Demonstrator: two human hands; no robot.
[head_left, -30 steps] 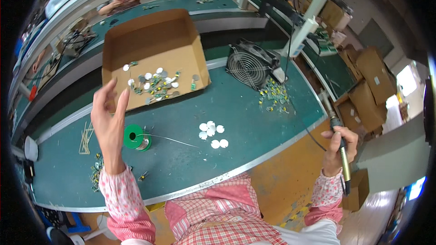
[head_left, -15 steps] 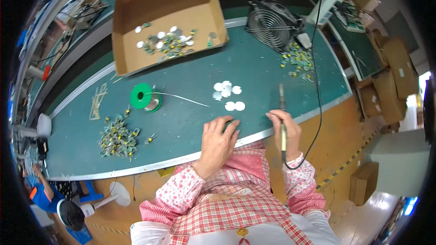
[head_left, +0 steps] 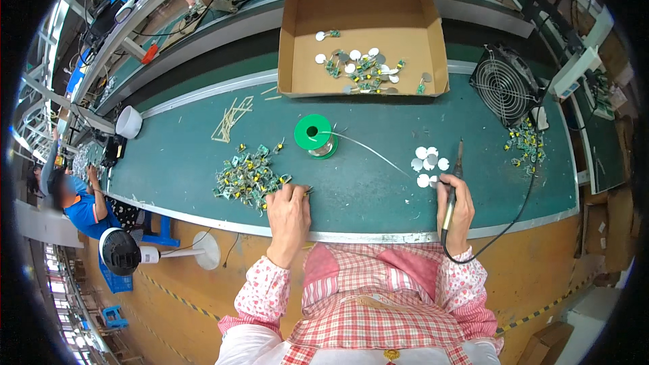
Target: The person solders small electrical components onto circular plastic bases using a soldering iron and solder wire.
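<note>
My right hand (head_left: 458, 213) is wrapped round a soldering iron (head_left: 459, 165), its tip pointing away from me and its cable trailing from the near end. Beside its fingers lie several white and silver discs (head_left: 431, 161). At the right edge of a heap of small green boards with yellow parts (head_left: 247, 177), my left hand (head_left: 289, 220) rests with its fingers bent and close together on the table. What those fingertips hold, if anything, is hidden. A green spool of solder wire (head_left: 315, 136) stands between the hands, farther back, its loose end stretching toward the discs.
A cardboard tray (head_left: 362, 0) at the back holds several discs joined to small boards. A black fan with a round grille (head_left: 506, 86) stands back right, near another heap of boards (head_left: 524, 145). Thin pale strips (head_left: 232, 119) lie back left. A person in blue (head_left: 84, 208) sits far left.
The view has turned left, so the scene sits farther right. My left hand has moved left to the heap of boards. The soldering iron stays in my right hand, now closer to the discs.
</note>
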